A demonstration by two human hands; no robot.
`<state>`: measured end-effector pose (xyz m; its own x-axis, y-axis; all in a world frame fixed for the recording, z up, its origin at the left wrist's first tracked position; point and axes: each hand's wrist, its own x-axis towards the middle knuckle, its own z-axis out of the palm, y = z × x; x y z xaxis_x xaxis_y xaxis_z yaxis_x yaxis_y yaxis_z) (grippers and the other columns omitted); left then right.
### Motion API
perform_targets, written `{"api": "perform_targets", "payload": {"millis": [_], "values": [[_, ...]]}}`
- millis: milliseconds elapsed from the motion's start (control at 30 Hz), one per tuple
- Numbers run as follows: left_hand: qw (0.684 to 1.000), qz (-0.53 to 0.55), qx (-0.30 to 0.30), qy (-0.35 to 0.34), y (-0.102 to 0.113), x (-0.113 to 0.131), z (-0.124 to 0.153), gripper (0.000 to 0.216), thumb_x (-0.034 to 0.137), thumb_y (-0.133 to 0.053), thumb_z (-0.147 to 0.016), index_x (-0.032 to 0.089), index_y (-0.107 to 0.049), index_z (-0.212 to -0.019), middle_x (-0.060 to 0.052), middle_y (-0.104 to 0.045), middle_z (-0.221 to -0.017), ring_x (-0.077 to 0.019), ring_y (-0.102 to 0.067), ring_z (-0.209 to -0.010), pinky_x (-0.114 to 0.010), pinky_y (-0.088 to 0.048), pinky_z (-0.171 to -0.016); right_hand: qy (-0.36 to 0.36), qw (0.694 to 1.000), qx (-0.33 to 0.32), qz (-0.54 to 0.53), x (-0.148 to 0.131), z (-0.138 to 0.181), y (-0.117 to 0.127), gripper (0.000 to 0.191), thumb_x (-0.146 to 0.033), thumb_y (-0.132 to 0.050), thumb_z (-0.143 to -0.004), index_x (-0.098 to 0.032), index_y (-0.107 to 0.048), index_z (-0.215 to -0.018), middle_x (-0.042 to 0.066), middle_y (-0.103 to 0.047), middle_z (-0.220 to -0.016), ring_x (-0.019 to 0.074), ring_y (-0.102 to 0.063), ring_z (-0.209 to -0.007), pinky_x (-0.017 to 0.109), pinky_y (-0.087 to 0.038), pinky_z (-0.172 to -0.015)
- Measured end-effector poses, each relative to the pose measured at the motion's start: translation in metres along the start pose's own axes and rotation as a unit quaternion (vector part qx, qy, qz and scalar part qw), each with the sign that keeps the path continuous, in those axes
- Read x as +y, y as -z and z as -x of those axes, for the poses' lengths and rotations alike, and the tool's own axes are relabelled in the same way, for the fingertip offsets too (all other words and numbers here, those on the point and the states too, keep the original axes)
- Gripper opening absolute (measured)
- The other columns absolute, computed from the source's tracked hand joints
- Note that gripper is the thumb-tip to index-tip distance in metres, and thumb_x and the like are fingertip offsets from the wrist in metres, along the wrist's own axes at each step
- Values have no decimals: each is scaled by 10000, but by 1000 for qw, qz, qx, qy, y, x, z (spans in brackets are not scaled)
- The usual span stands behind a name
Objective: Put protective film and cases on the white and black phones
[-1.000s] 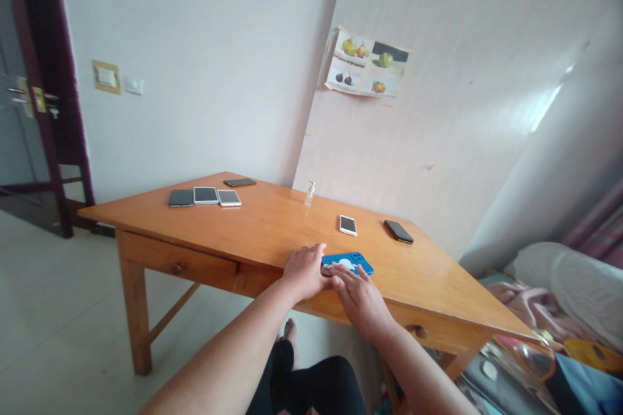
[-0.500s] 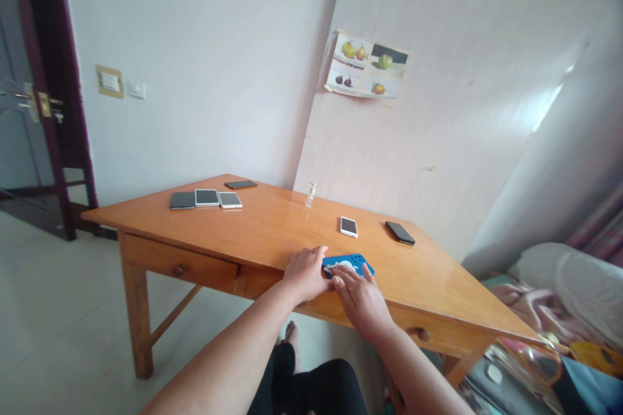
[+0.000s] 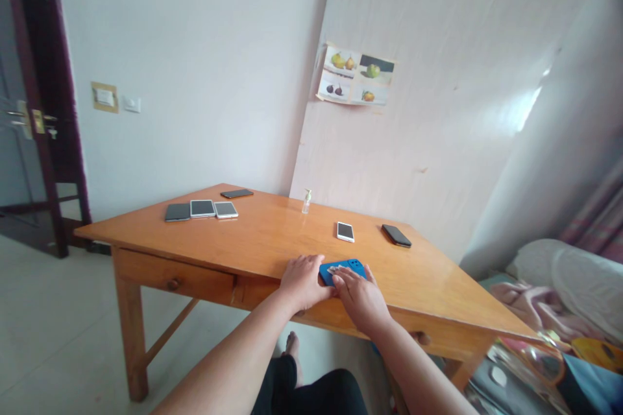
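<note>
A blue phone (image 3: 329,274) with a camera block at its upper right corner lies back up near the table's front edge. My left hand (image 3: 302,280) grips its left end, with the thumb along the near side. Across the phone's back lie the fingers of my right hand (image 3: 359,296), pressed on a small whitish crumpled piece (image 3: 335,269). Most of that piece is under the fingers, so I cannot tell its material. Beyond my hands, a white phone (image 3: 345,231) rests on the wooden table (image 3: 272,233).
A black phone (image 3: 396,235) lies at the right. On the left are a dark phone (image 3: 178,212), two white-framed devices (image 3: 202,208) side by side, and another dark phone (image 3: 237,193) behind. A clear pump bottle (image 3: 306,203) stands near the wall.
My right hand has shifted slightly over the phone's back, and the whitish piece with it. My left hand keeps its hold. The whole view has tilted a little upward.
</note>
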<state>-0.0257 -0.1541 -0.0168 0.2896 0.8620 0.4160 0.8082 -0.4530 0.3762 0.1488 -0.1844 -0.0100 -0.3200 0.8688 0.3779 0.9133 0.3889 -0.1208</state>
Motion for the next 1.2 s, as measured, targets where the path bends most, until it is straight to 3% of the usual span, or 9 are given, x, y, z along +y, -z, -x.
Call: {"api": "perform_targets", "payload": {"millis": [133, 267, 400, 700, 1000, 1200], "values": [[1000, -16, -6, -3, 0, 1, 0, 691, 698, -642, -652, 255, -574, -1178, -94, -630, -1138, -326, -539, -1114, -434, -399, -944, -6, 1000, 14, -5, 6, 21, 8, 461, -421, -226, -1010, -311, -601, -1256, 14, -610, -1318, 184, -509, -1261, 487, -93, -1168], [1000, -23, -12, 0, 0, 2, 0, 596, 661, -652, -662, 286, -612, -1124, -74, -625, -1082, -313, -546, -1084, -422, -406, -926, -10, 1000, -16, -5, 1, -2, 8, 456, -408, -229, -1009, -306, -633, -1195, 27, -624, -1297, 200, -524, -1238, 530, -111, -1150], [999, -31, -9, -6, 2, 3, 1, 537, 634, -652, -672, 287, -627, -1082, -66, -625, -1056, -301, -556, -1054, -407, -417, -899, -21, 999, -24, -5, 1, -24, 0, 428, -395, -265, -1004, -298, -580, -1276, 49, -585, -1347, 217, -477, -1288, 556, -129, -1135], [1000, -22, -7, -8, 1, 4, 2, 580, 700, -578, -723, 268, -618, -1108, -80, -621, -1100, -309, -532, -1094, -426, -381, -950, -18, 1000, 2, 6, 29, 20, 7, 459, -449, -238, -1005, -333, -562, -1310, 28, -605, -1324, 192, -512, -1256, 512, -61, -1164], [999, -48, -1, -19, 1, 3, 2, 517, 673, -567, -753, 279, -617, -1084, -68, -621, -1065, -298, -537, -1063, -411, -394, -903, -30, 999, -19, 11, 17, -27, -1, 419, -417, -297, -996, -283, -575, -1280, 52, -584, -1350, 232, -506, -1254, 599, -39, -1132], [998, -47, 11, -30, -3, 1, 3, 542, 685, -532, -771, 267, -610, -1107, -73, -623, -1073, -297, -535, -1063, -410, -393, -896, -19, 1000, -6, 22, 38, 7, -2, 445, -458, -247, -1000, -340, -536, -1317, 33, -580, -1355, 204, -492, -1274, 581, -26, -1141]]}}
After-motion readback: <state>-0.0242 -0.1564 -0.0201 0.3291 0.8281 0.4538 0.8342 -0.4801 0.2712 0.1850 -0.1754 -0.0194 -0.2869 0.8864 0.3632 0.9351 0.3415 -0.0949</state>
